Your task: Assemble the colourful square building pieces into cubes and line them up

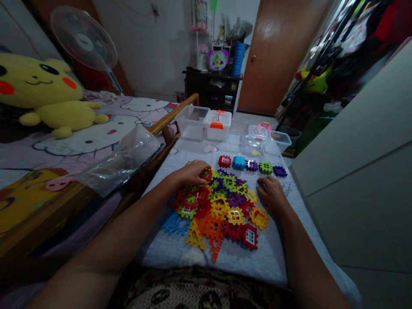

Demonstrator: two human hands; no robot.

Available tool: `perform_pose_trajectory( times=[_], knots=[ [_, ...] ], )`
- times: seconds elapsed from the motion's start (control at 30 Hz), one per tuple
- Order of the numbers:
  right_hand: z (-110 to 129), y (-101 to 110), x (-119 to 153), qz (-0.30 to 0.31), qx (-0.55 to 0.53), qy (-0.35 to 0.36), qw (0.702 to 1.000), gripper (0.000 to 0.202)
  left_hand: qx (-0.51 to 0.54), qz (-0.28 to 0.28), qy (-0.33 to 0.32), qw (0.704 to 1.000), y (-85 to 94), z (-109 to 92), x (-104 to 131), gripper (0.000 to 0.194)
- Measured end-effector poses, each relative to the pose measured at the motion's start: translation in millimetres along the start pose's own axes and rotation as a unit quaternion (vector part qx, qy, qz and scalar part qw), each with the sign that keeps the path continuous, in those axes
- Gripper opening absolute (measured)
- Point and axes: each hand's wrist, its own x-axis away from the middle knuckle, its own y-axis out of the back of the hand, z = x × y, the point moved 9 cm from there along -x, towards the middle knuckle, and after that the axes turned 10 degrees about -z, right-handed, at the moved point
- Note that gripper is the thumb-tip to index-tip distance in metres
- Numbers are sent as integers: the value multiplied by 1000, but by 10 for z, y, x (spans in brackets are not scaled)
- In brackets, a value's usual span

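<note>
My left hand (193, 173) is at the far left of a pile of colourful interlocking plastic tiles (219, 207). Its thumb and fingers are closed on a red tile (206, 174) at the pile's edge. To the right of the pile, my right hand (271, 192) rests on the cloth with fingers apart and nothing visible in it. Beyond the hands, a row runs across: a red tile with a white window (225, 161), a blue tile (239, 162), a purple tile with a white window (251, 165), a green tile (265, 168) and a dark purple tile (280, 171).
A pale cloth (199, 148) covers the table. Clear plastic boxes, one an orange-handled box (218, 125), line its far end. At left are a wooden bed rail (161, 128), a clear plastic bag (119, 161) and a yellow plush toy (61, 116). A white cabinet (360, 171) stands at right.
</note>
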Motion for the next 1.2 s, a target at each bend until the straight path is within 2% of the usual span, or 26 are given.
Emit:
perform_pose_trajectory(
  times=[0.17,0.57,0.83,1.2],
  knots=[
    [3,2,0,0,4,0,1000,22,-6,14,21,1000,-6,2,-58,53],
    [-5,-7,5,-2,7,-2,1000,22,-28,23,27,999,-7,9,-94,50],
    [-6,-8,4,4,3,-1,1000,22,-23,37,22,999,-11,-14,-50,64],
    [8,-6,1,10,5,-4,1000,23,-44,41,15,998,-25,-42,-80,52]
  ],
)
